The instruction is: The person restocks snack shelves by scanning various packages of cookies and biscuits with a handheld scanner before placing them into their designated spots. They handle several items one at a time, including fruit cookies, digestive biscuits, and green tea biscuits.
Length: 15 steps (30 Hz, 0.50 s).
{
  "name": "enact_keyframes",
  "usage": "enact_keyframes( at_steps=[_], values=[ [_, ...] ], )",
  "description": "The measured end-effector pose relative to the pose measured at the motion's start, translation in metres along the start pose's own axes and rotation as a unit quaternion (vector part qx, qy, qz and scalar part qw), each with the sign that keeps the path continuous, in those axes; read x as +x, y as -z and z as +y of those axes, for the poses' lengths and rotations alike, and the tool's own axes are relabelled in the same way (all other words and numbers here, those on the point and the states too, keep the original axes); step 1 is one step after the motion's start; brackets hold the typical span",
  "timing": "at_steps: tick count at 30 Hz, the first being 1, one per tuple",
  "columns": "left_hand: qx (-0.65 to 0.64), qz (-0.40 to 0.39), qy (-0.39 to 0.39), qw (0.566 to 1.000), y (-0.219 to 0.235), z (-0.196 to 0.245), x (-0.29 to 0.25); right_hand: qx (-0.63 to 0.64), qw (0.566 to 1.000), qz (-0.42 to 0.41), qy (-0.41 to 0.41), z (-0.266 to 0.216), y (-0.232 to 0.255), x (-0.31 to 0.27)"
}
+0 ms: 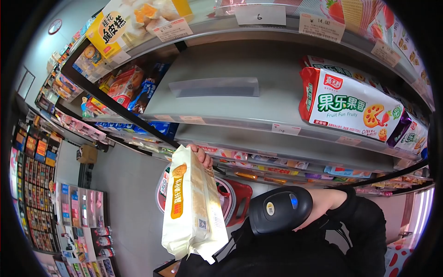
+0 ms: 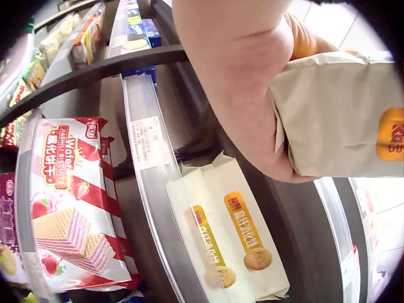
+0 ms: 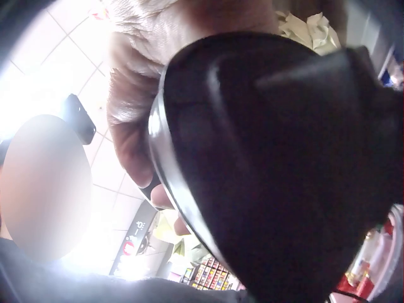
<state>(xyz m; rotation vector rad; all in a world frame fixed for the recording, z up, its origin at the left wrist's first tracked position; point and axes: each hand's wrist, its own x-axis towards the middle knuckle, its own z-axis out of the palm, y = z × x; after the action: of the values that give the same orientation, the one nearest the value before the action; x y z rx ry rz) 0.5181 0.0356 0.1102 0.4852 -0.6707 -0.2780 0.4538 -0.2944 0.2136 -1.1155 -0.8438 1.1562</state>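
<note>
From the head camera, the left hand [image 1: 201,156] grips a cream biscuit pack [image 1: 191,203] upright below the front edge of a shelf [image 1: 240,124], while the right hand [image 1: 323,203] holds a black scanner [image 1: 280,210] just beside the pack. The left wrist camera shows the fingers [image 2: 240,82] wrapped round the pack [image 2: 341,113], above another biscuit pack [image 2: 230,233] and a wafer pack [image 2: 69,208] at shelf edges. From the right wrist, fingers [image 3: 136,126] curl round the scanner [image 3: 278,158].

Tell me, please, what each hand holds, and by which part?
Left hand grips the biscuit pack at its top end; right hand holds the scanner from behind.
</note>
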Motion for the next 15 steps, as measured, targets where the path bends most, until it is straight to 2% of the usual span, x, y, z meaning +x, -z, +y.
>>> enact_keyframes(
  at_steps=[3, 10, 12, 13, 14, 15],
  values=[
    [0.007, 0.005, 0.007, 1.000, -0.006, 0.001, 0.005, -0.006, 1.000, -0.006, 0.023, -0.002, -0.001, 0.003],
    [0.006, 0.006, 0.010, 1.000, -0.004, -0.002, 0.004, -0.011, 1.000, -0.013, 0.003, 0.001, -0.002, 0.005],
    [0.003, -0.005, 0.003, 1.000, -0.004, -0.003, 0.003, -0.007, 0.999, 0.023, -0.021, -0.004, -0.002, 0.002],
    [-0.015, 0.060, -0.009, 0.998, -0.005, -0.004, -0.002, -0.015, 0.999, 0.024, -0.021, -0.009, -0.003, 0.001],
    [-0.033, 0.123, -0.021, 0.992, -0.005, -0.005, -0.006, -0.081, 0.993, 0.076, 0.045, -0.016, -0.006, 0.000],
    [-0.048, 0.093, -0.024, 0.994, -0.002, -0.005, -0.008, -0.146, 0.975, 0.126, 0.111, -0.021, -0.008, -0.001]
  ],
)
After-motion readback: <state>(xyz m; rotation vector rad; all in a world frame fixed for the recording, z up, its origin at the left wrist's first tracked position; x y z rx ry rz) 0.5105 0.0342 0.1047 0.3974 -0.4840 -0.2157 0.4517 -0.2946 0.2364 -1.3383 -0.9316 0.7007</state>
